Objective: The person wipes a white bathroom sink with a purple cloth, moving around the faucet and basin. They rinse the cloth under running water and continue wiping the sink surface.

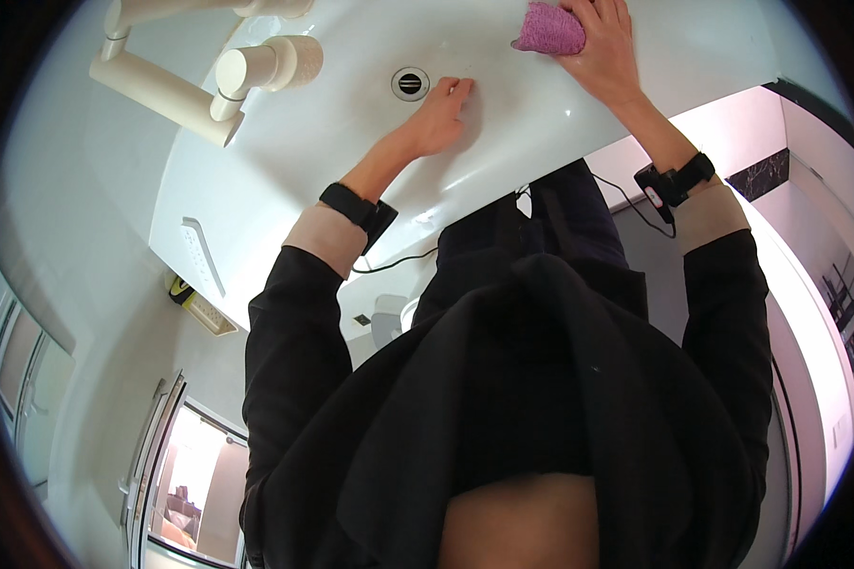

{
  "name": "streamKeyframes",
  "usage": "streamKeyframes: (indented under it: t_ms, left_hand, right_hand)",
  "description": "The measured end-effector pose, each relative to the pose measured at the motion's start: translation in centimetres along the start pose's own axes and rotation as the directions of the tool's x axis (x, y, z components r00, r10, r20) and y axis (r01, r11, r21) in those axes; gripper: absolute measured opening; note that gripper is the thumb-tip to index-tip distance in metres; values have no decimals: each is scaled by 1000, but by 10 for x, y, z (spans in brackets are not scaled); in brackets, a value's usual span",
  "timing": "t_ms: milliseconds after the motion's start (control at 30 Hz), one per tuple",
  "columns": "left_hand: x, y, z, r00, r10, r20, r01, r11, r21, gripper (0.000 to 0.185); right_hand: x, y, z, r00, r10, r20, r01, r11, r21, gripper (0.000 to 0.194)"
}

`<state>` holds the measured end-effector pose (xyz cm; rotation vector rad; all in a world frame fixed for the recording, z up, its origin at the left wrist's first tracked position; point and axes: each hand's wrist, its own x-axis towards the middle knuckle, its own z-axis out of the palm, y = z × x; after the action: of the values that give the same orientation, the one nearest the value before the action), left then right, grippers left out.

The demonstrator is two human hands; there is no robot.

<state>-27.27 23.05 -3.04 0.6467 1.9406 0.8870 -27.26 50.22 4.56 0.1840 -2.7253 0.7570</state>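
Note:
My right hand (603, 50) rests on the right side of a white washbasin (313, 135), gripping a folded pink cloth (551, 30) at its thumb side. Some of its fingertips are cut off by the top of the picture. Down in the bowl, my left hand (438, 119) has its curled fingertips at the basin surface, just right of the round metal drain (410, 84). Nothing shows in that hand, but its palm side is hidden.
A cream faucet with a jointed arm (164, 96) reaches over the basin's left side. A white slotted soap dish (203, 256) lies on the left ledge. Black wrist straps with small devices (658, 192) trail thin cables. At lower left, a framed window (188, 484) stands ajar.

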Motion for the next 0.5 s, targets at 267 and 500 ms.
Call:
streamKeyframes:
  t_ms: [267, 500]
  left_hand:
    - [0, -4, -3, 999, 34, 20, -35, 998, 44, 73]
    - [-2, 0, -18, 993, 10, 116, -8, 1000, -14, 68]
  right_hand:
    - [1, -2, 1, 1000, -9, -14, 9, 1000, -13, 50]
    - [-3, 1, 5, 998, -41, -37, 41, 999, -13, 54]
